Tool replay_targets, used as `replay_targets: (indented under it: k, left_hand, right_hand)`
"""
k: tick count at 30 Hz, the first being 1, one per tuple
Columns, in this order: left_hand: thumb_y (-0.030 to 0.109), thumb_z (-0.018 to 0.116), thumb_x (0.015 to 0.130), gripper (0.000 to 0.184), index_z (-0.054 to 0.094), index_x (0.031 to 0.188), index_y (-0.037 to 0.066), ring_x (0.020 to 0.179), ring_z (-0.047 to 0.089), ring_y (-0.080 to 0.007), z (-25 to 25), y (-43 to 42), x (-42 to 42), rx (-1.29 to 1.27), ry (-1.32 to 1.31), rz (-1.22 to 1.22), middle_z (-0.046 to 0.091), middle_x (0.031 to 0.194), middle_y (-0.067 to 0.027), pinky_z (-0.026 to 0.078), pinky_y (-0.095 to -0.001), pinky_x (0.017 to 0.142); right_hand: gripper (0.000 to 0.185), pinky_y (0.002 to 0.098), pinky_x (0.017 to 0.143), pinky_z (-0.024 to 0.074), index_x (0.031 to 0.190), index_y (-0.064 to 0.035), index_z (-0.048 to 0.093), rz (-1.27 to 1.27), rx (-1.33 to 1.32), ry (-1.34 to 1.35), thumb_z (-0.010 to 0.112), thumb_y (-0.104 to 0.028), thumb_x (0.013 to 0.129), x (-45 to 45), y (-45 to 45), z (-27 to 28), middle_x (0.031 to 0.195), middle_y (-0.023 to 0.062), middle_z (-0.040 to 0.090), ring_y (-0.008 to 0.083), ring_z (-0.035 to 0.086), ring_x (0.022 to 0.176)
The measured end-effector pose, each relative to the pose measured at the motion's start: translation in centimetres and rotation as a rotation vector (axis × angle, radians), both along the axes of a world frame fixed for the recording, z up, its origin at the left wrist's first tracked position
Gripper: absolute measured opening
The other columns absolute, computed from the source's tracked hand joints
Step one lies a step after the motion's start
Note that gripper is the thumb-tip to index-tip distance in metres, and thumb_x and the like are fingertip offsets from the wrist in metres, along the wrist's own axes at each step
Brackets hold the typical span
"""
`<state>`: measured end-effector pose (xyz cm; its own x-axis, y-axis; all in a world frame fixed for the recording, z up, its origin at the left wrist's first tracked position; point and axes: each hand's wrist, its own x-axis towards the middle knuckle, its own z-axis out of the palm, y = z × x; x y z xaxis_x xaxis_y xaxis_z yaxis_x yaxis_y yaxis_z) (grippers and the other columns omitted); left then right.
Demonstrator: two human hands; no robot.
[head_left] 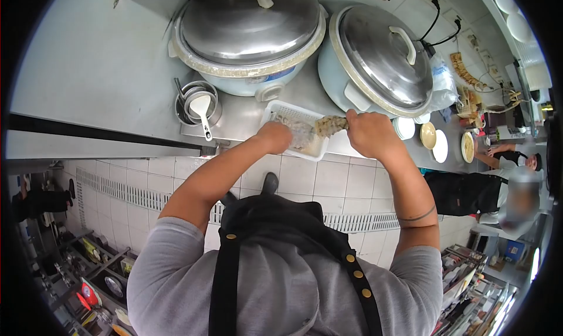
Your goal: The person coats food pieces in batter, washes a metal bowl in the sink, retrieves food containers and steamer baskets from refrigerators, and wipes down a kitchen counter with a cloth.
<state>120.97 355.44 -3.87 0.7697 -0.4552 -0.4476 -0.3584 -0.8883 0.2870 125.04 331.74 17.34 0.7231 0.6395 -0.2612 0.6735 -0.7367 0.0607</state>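
Note:
A shallow white plastic basket [317,153] sits at the counter's front edge, with a pale, partly see-through heap [299,132] inside. My left hand [274,138] is closed at the basket's left side; its fingertips are partly hidden against the rim and contents. In my right hand [372,134] is a mottled tan-grey clump [331,125], pinched at its right end and held over the basket's right side. What the clump is made of I cannot make out.
Two large lidded rice cookers [249,28] [384,54] stand behind the basket. Metal pots with a white rice paddle [200,105] are at left. Bowls [428,135] and plates lie to the right, near another person [469,192]. Shelves of kitchenware [94,283] are behind me.

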Motion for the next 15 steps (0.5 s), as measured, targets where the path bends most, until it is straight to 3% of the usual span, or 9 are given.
replay_targets:
  k: [4, 6, 10, 12, 15]
  left_hand:
    - [0.018, 0.056, 0.087, 0.021, 0.074, 0.095, 0.01, 0.117, 0.057, -0.0264, 0.4, 0.8, -1.2, 0.117, -0.183, -0.09, 0.07, 0.108, -0.007, 0.042, -0.0454, 0.099]
    - [0.018, 0.057, 0.089, 0.02, 0.075, 0.097, 0.013, 0.118, 0.052, -0.0248, -1.3, 1.4, -0.5, -0.064, -0.546, 0.022, 0.07, 0.103, -0.0025, 0.033, -0.0432, 0.102]
    - [0.018, 0.057, 0.089, 0.02, 0.073, 0.1, 0.015, 0.113, 0.054, -0.0232, -0.7, 2.5, 1.6, 0.09, -0.586, 0.111, 0.068, 0.101, -0.0016, 0.035, -0.0427, 0.097]
    - [0.013, 0.059, 0.086, 0.021, 0.072, 0.101, 0.017, 0.111, 0.054, -0.0204, -0.4, 3.1, 2.7, 0.193, -0.476, 0.002, 0.067, 0.103, -0.0003, 0.039, -0.0405, 0.098]
    - [0.011, 0.064, 0.083, 0.021, 0.07, 0.103, 0.014, 0.11, 0.056, -0.0231, -2.5, 4.0, 3.8, -0.044, -0.581, 0.041, 0.067, 0.102, -0.0026, 0.042, -0.04, 0.096]
  right_hand:
    - [0.019, 0.0503, 0.069, 0.0536, 0.095, 0.0031, 0.059, 0.008, -0.025, 0.036, 0.049, -0.01, 0.086, 0.3, 1.5, 0.2, 0.078, 0.0223, 0.069, 0.0404, 0.069, 0.077]
    - [0.019, 0.0503, 0.069, 0.0538, 0.096, 0.0027, 0.059, 0.023, -0.015, 0.059, 0.048, -0.01, 0.087, 0.4, 2.4, 0.4, 0.079, 0.0224, 0.069, 0.0404, 0.069, 0.078]
    - [0.019, 0.0504, 0.069, 0.0539, 0.096, 0.0027, 0.059, 0.041, -0.005, 0.056, 0.049, -0.011, 0.086, 0.4, 3.4, 0.2, 0.08, 0.0222, 0.07, 0.0403, 0.069, 0.078]
    - [0.02, 0.0499, 0.069, 0.0541, 0.097, 0.0025, 0.059, 0.065, 0.003, 0.041, 0.05, -0.011, 0.086, 0.4, 3.9, -0.1, 0.08, 0.0215, 0.07, 0.0398, 0.07, 0.078]
    - [0.02, 0.0489, 0.068, 0.0545, 0.097, 0.002, 0.059, 0.089, -0.02, 0.037, 0.051, -0.012, 0.086, 0.2, 5.3, -0.8, 0.08, 0.0202, 0.07, 0.0387, 0.07, 0.078]
